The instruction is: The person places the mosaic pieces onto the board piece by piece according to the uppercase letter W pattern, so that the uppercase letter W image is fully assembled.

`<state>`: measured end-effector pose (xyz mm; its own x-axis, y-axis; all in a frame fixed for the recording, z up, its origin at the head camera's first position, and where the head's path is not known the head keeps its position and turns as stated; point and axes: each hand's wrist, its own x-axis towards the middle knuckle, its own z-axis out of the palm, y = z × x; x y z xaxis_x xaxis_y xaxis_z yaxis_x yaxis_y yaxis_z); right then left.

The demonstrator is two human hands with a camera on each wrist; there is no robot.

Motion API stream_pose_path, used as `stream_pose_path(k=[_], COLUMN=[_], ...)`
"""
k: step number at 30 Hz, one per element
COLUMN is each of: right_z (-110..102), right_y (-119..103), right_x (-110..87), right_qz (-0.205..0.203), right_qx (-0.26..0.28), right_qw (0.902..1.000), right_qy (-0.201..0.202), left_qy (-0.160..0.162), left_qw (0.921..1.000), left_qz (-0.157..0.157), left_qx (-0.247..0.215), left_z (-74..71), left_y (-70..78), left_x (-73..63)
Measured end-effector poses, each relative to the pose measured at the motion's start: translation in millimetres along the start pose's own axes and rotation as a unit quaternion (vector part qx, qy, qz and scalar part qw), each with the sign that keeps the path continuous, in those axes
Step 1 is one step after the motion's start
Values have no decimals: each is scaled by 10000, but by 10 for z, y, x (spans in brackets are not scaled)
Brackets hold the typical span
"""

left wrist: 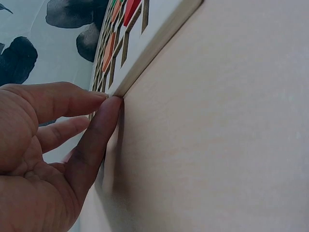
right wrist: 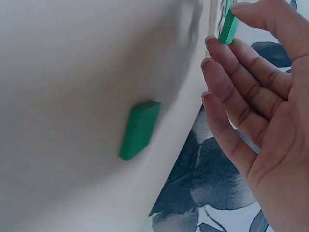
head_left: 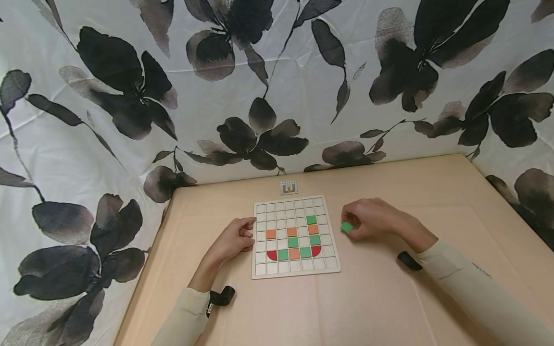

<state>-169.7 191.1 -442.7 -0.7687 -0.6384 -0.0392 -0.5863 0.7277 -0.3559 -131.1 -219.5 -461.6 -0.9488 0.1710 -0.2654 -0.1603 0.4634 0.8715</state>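
A white grid board [head_left: 271,207] lies on the table with several green and orange square tiles and two red round-cornered tiles in its cells. At its left edge is my left hand [head_left: 232,240], thumb and index finger pinching the rim [left wrist: 145,53]. My right hand [head_left: 372,218] is just right of the board, holding a green tile [right wrist: 228,29] between thumb and fingertips. Below that hand, a second green tile [right wrist: 140,130] shows in the right wrist view on the table surface; in the head view I cannot make it out apart from the hand.
Behind the board lies a small patterned card [head_left: 288,187] with a gridded design. The light wooden table [head_left: 368,298] extends around the board. Fabric with dark flowers [head_left: 259,139] hangs along its back and sides. Each wrist wears a black camera [head_left: 222,296].
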Motion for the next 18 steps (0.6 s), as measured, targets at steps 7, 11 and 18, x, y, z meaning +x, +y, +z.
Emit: stream_pose_path(k=[7, 11, 18], right_z=[-106, -161, -220], right_y=[-82, -135, -241], right_x=[82, 147, 272], right_qz=[-295, -473, -682], right_qx=[80, 138, 221], right_qw=[9995, 9988, 9973], right_qy=[15, -34, -180], left_qy=[-58, -92, -72], left_qw=[10000, 9999, 10000], left_qz=[8, 32, 8], left_qx=[-28, -40, 12], left_z=[-15, -19, -21], left_y=[-2, 7, 30], left_x=[5, 7, 12])
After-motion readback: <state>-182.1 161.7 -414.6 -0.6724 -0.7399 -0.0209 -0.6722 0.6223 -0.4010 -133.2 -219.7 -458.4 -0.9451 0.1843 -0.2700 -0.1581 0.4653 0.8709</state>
